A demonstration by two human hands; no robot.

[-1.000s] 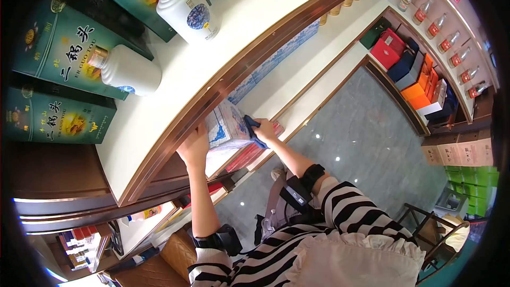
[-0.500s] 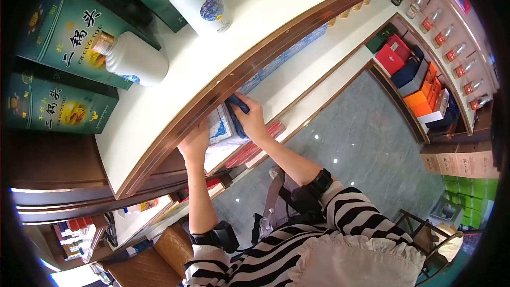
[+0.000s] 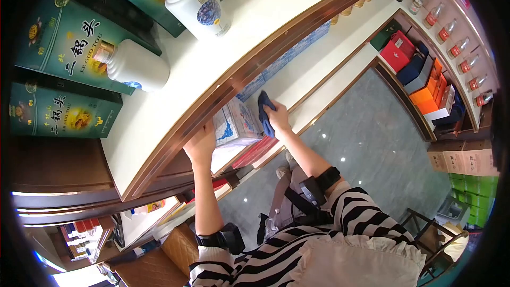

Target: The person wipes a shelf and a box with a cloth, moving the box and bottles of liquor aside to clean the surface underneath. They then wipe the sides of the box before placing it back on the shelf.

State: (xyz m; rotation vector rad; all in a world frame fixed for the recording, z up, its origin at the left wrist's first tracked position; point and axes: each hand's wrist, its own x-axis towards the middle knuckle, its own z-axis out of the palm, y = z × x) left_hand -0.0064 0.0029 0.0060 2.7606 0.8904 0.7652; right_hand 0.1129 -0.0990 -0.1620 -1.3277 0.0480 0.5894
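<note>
My right hand (image 3: 278,119) is closed round a dark blue cloth (image 3: 265,112), just right of a blue-and-white patterned box (image 3: 237,124). This box stands on the white lower shelf (image 3: 313,78), below the curved brown edge (image 3: 234,76) of the upper shelf. My left hand (image 3: 202,146) is at the box's left side, its fingertips partly hidden under that edge; whether it grips the box I cannot tell. More blue patterned boxes (image 3: 289,56) line the shelf behind.
White bottles (image 3: 197,5) and green boxes (image 3: 69,40) stand on the upper shelf (image 3: 186,69). Small bottles (image 3: 445,31) line the right shelf, beside red and orange boxes (image 3: 429,93). A brown chair (image 3: 178,247) is at lower left.
My right hand and the cloth have moved right, away from the box's side. More of the patterned box now shows. My left hand has shifted slightly right and down.
</note>
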